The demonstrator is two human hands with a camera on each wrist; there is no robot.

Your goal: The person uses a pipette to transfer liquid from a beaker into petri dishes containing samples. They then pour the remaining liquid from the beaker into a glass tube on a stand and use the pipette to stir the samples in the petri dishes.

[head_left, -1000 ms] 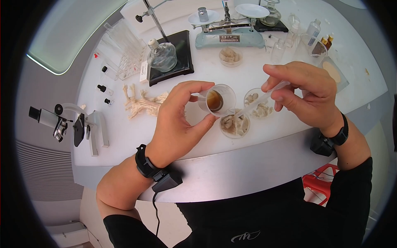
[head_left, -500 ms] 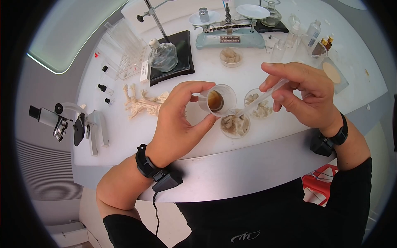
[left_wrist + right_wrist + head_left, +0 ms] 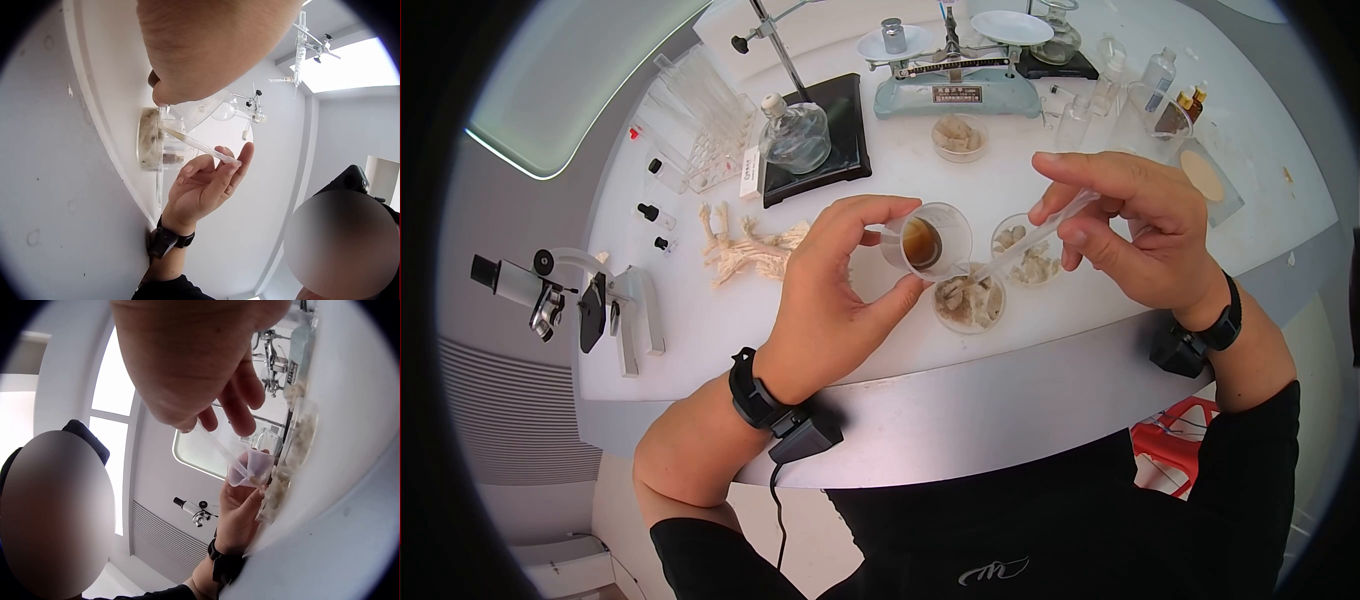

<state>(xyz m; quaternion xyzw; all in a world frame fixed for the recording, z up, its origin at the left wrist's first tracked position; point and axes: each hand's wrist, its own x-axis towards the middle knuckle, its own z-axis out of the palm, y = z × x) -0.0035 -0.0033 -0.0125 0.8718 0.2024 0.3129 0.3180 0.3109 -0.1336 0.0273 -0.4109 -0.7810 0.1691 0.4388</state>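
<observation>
Toward the left end of the white table top (image 3: 700,345) stands a white and black microscope (image 3: 595,300), and a little farther right are small bottles with black caps (image 3: 657,218). Next comes a knotted, cream-coloured root (image 3: 750,248), and behind it a round clear glass vessel with a white cap (image 3: 793,140) sits on a black flat stand base (image 3: 845,150).

Then I see the person's left hand (image 3: 830,285). Its fingers and thumb curve around a clear plastic cup (image 3: 956,228), spread as wide as the cup itself. This cup is tilted, with brown liquid (image 3: 920,243) at its bottom. Close below its mouth is a small round clear dish (image 3: 968,332) holding wet brownish lumps (image 3: 970,308). Just beside it, to the right, is a second round dish (image 3: 1032,285) with paler pieces.

From the right, a thin translucent plastic pipette (image 3: 1032,243) slants down to the dish of brownish lumps; whether it touches them, I cannot tell. The right hand (image 3: 1135,225) pinches its upper part between thumb and fingers, almost together, while the index finger is stretched out.
</observation>
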